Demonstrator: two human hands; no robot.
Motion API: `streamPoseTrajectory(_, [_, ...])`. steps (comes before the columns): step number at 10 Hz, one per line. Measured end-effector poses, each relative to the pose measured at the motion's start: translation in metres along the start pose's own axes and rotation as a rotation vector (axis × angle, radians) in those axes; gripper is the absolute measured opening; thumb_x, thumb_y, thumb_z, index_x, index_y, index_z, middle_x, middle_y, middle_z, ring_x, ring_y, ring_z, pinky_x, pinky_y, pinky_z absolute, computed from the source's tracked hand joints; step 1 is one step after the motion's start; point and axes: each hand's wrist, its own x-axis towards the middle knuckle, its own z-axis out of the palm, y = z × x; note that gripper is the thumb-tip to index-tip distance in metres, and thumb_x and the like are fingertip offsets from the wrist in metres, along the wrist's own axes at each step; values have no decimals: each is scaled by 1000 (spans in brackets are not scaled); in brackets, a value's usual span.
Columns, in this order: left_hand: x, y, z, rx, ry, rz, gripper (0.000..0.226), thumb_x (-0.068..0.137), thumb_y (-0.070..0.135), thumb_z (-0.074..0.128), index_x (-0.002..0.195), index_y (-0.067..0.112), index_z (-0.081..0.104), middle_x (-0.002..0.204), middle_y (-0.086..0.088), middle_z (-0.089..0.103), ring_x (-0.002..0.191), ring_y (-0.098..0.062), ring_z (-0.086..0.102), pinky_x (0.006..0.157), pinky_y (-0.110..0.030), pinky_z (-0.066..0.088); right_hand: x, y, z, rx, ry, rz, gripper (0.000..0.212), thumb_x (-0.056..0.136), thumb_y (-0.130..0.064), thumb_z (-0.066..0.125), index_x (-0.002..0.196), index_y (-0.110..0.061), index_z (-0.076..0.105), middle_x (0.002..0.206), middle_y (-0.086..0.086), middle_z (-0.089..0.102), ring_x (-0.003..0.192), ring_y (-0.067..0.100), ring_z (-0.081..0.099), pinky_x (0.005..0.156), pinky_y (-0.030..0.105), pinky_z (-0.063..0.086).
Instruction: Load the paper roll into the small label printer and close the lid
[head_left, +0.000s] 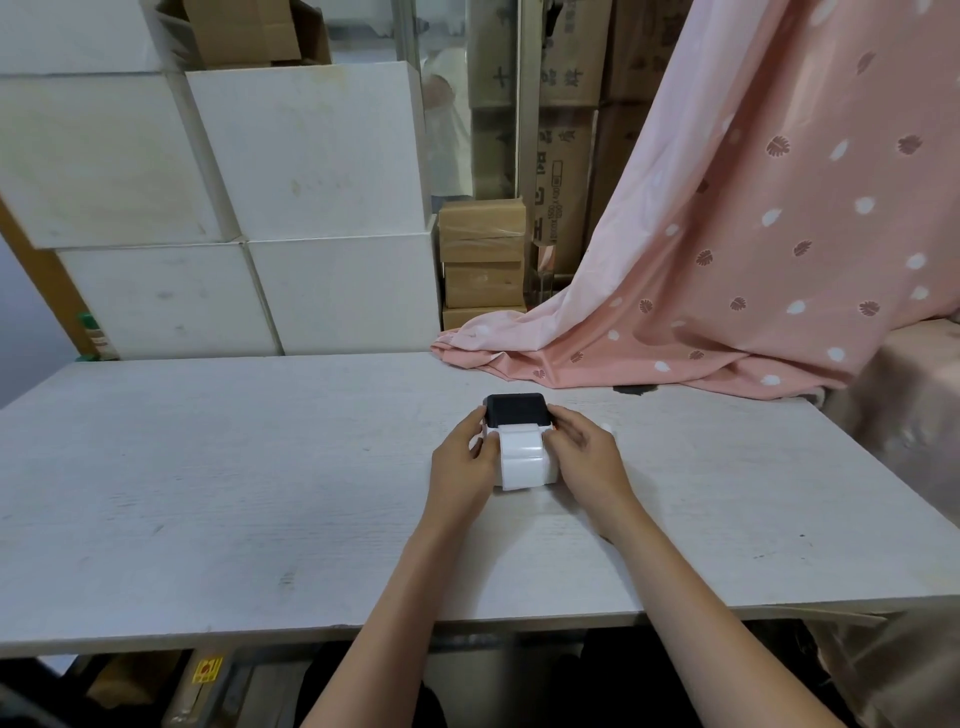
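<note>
A small white label printer sits on the white table (234, 493), its black lid (516, 408) raised at the far side. A white paper roll (521, 454) lies in the printer's open bay, with a loose strip of labels hanging toward me over the front. My left hand (464, 464) grips the left side of the roll and printer. On the opposite side my right hand (586, 455) holds them, fingers curled at the roll's end. Most of the printer's white body is hidden by my hands and the paper.
A pink patterned cloth (727, 270) drapes from the right onto the table's far edge. Stacked white boxes (291, 208) stand behind the table on the left, brown cartons (483, 260) behind the middle. A small dark stain (636, 389) marks the table near the cloth.
</note>
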Motion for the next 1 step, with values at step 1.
streamPoseTrajectory(1, [-1, 6, -3, 42, 26, -3, 36, 100, 13, 47, 132, 21, 60, 122, 4, 65, 95, 9, 61, 71, 4, 40, 1, -6, 0, -150, 150, -42, 31, 98, -14, 56, 125, -14, 70, 118, -3, 73, 113, 13, 67, 97, 26, 49])
